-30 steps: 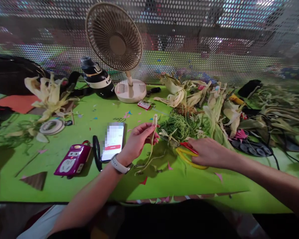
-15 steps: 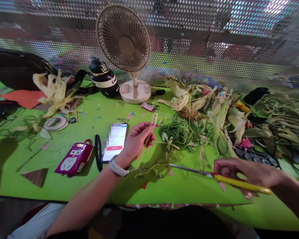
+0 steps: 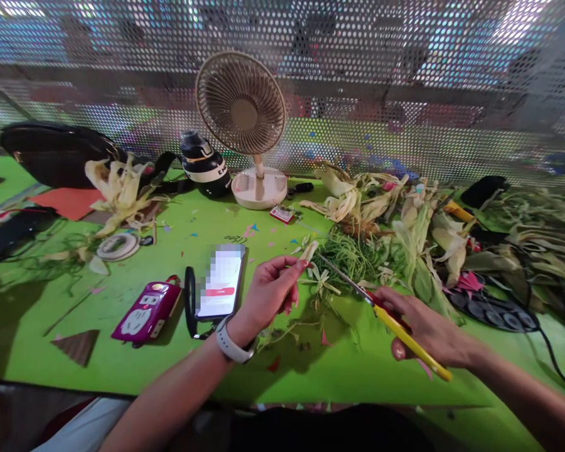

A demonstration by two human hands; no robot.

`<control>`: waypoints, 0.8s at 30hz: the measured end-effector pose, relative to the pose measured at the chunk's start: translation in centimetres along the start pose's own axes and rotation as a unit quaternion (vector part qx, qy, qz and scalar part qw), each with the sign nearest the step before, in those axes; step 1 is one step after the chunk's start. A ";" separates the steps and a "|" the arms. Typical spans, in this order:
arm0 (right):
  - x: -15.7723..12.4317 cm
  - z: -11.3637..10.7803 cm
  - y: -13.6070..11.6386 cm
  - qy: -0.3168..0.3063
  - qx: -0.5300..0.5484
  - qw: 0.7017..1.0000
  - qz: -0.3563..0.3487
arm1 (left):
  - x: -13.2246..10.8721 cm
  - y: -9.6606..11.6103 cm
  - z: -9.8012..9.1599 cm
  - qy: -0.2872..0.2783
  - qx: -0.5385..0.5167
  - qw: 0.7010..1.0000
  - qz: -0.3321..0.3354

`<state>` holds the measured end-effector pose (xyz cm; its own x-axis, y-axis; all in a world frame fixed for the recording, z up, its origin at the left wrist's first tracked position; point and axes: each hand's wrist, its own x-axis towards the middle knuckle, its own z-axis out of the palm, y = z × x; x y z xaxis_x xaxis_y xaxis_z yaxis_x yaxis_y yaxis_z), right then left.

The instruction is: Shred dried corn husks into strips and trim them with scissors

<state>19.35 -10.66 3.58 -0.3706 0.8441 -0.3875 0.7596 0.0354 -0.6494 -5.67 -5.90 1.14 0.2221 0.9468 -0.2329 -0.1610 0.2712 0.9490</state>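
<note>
My left hand [image 3: 273,292], with a watch on its wrist, pinches a small piece of pale husk [image 3: 309,251] between thumb and fingers. My right hand [image 3: 414,323] is closed on the yellow and red handles of scissors [image 3: 400,333]. The scissor blades point up and left, their tip just right of the husk piece, with no contact clearly visible. Behind the blades lies a tangle of green strands [image 3: 358,251]. Thin stems [image 3: 287,329] lie on the green table [image 3: 358,383] below my left hand.
A phone [image 3: 221,282] and a purple power strip [image 3: 147,312] are left of my left hand. Farther back stand a fan [image 3: 260,188] and a black bottle [image 3: 206,168]. Dry husks [image 3: 417,245] are heaped at the right, beside a black object with round discs [image 3: 494,311]. Tape [image 3: 118,246] lies left.
My right hand has brought the scissors up and left, close to the husk piece, and their blades now tilt upward more. The left hand still holds the piece. The camera view has shifted.
</note>
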 end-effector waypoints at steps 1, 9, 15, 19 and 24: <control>0.1 0.0 0.0 -0.004 0.000 1.000 -0.004 | -0.1 0.0 0.1 -0.005 0.004 1.000 -0.001; -0.2 -0.2 0.7 0.002 0.009 1.000 -0.012 | 0.0 -0.1 -0.1 0.012 0.006 1.000 0.009; 0.3 0.0 0.4 -0.018 0.034 0.999 -0.017 | -0.3 -0.6 0.6 -0.040 0.044 0.998 -0.014; 0.8 0.1 0.2 -0.014 0.034 0.999 -0.026 | -0.5 -0.8 0.7 -0.050 0.045 0.997 -0.027; 0.7 0.2 0.9 0.000 0.046 0.998 -0.030 | -0.3 -0.8 0.6 -0.060 0.041 0.997 -0.033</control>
<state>19.60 -10.14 2.57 -0.4140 0.8423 -0.3451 0.6833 0.0370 -0.7292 -5.06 -6.53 0.53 0.3436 0.8986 -0.2729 -0.0646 0.3125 0.9477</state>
